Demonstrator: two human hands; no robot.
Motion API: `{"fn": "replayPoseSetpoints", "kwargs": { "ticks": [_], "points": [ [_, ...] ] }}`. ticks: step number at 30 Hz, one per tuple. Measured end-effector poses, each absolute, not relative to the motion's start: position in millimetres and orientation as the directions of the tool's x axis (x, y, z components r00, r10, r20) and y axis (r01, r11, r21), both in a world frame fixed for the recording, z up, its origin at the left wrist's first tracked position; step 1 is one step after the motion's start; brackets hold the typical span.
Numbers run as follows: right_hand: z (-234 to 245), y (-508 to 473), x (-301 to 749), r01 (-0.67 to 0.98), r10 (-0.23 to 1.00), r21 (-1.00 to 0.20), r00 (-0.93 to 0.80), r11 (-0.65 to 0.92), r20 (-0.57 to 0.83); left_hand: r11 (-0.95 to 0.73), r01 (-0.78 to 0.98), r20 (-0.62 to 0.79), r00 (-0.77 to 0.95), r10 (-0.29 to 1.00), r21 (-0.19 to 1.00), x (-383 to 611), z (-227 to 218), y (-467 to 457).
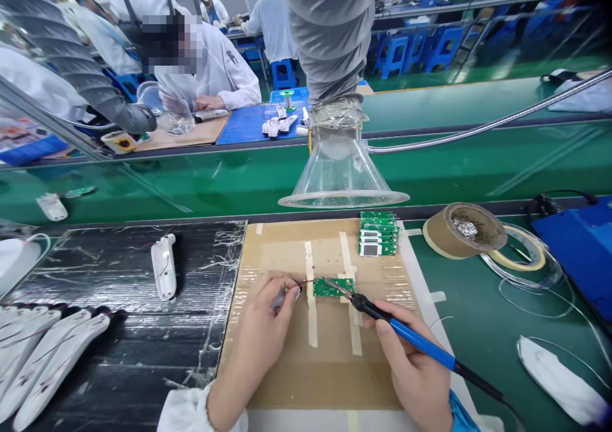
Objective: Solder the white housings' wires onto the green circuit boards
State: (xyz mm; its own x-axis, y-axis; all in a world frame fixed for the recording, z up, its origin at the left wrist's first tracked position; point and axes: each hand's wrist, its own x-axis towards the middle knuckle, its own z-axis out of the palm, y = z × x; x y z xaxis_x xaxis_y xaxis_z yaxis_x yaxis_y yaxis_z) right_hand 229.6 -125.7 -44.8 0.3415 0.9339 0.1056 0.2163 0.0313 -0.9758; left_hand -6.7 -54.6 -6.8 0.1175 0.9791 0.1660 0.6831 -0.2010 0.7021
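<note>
Head view: from my distant seat I take the cardboard (287, 374) as landmark.
Circuit board: the small green circuit board (332, 290) lies flat around the middle of the cardboard, between and partly over pale tape strips (313, 333).
Left hand: the left hand (262, 320), over the cardboard's left half, has thumb and fingers pinched on a thin wire (308, 281) that reaches the board's left end; a grey item (278, 301) shows among the fingers, too hidden for me to name.
Right hand: the right hand (415, 362), at the cardboard's right edge, grips a soldering iron (421, 343) by its blue handle; its tip is at the board, though I cannot tell whether it touches.
Board handling: I judge it light, stiff and fragile, best held by its edges.
Wire handling: probably limp and easily bent, so I favour a pinch close behind its end.
Iron handling: I expect it to be hot in front, safe only at the handle.
Stacked boards: more green boards (377, 234) overlap at the cardboard's far right corner.
</note>
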Motion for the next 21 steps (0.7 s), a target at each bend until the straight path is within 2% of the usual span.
{"fn": "replayPoseSetpoints", "kwargs": {
  "ticks": [4, 12, 16, 21],
  "points": [
    [-39.5, -123.4, 228.7, 0.213, 0.932, -0.975, 0.338, 0.063, 0.134, -0.135, 0.664, 0.007, 0.192, 0.981, 0.735, -1.3, 0.0, -48.3],
    [-41.0, -126.0, 230.2, 0.210, 0.941, -0.973, 0.302, 0.091, 0.153, -0.182, 0.723, 0.045, 0.206, 0.978, 0.667, 8.2, -12.1, -47.1],
    [-43.2, -129.0, 228.4, 0.183, 0.941, -0.983, 0.334, -0.012, 0.050, -0.169, 0.722, 0.030, 0.202, 0.979, 0.671, 5.8, -14.0, -47.5],
    [-41.2, -130.5, 225.5, 0.147, 0.950, -0.989, 0.310, -0.029, 0.018, -0.163, 0.719, 0.018, 0.206, 0.978, 0.675, 6.3, -13.8, -46.7]
  ]
}}
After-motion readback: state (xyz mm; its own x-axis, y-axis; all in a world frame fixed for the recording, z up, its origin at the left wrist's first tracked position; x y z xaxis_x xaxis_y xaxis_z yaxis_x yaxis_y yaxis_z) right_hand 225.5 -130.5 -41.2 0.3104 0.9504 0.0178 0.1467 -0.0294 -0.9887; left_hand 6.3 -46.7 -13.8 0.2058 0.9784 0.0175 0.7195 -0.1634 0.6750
